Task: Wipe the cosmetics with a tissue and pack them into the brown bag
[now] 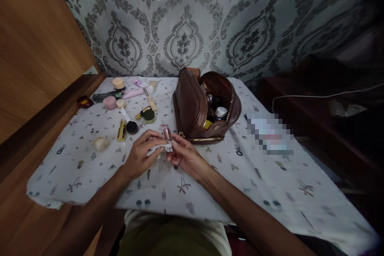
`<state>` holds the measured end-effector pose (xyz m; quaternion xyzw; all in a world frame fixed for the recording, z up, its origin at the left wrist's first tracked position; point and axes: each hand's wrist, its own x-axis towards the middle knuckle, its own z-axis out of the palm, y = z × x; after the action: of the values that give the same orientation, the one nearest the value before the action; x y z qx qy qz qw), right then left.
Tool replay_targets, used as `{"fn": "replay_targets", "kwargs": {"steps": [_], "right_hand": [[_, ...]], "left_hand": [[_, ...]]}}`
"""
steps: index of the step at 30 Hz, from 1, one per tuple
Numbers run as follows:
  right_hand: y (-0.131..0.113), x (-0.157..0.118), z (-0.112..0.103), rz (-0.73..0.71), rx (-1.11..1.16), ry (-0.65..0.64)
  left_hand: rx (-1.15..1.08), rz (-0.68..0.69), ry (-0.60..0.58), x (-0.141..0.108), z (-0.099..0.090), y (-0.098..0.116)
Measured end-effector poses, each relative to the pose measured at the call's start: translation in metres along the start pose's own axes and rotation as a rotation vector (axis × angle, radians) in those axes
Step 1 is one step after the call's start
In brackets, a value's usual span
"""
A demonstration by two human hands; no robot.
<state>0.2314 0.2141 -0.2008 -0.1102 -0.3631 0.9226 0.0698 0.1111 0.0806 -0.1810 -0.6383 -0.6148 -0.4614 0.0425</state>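
Observation:
Over the middle of the table, my left hand [145,153] is closed round a crumpled white tissue or cloth [156,148]. The white piece touches a small clear container with a reddish-pink body [166,133], held upright. My right hand [186,153] pinches this container from its right side; its exact kind is hard to make out. Just behind my right hand stands a brown leather cosmetic bag [190,106], unzipped. Inside it are a jar with a white lid [221,112], something yellow and several dark items. My fingers partly hide the container's lower end.
Left of the bag lie several cosmetics: a gold lipstick tube [121,131], a black round lid [132,127], a dark green jar [149,116], a pink sponge-like piece [109,103] and a cream-coloured round item [101,144]. A blurred-out phone-like object [270,134] lies right. Patterned wall behind.

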Motion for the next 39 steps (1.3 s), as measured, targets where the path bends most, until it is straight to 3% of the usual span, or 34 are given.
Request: {"fn": "replay_targets", "kwargs": {"steps": [4,7,21,25,32,39], "right_hand": [[-0.001,0.001,0.001,-0.038,-0.009,0.061],[-0.002,0.001,0.001,-0.023,-0.027,0.065],[0.0,-0.004,-0.002,0.047,-0.141,-0.118],[0.0,-0.003,-0.002,0.046,-0.121,-0.099],[0.0,0.0,-0.002,-0.014,-0.06,0.026],[-0.003,0.001,-0.002,-0.018,-0.016,0.091]], "left_hand": [[-0.015,0.031,-0.088,0.002,0.0,0.004],[-0.027,0.033,-0.08,0.002,0.001,0.005],[0.138,-0.201,0.219,0.001,-0.004,-0.004],[0.131,-0.177,0.179,0.001,-0.003,-0.004],[0.014,0.005,0.03,0.001,0.001,0.001],[-0.053,0.033,-0.085,0.005,-0.003,0.007]]}}
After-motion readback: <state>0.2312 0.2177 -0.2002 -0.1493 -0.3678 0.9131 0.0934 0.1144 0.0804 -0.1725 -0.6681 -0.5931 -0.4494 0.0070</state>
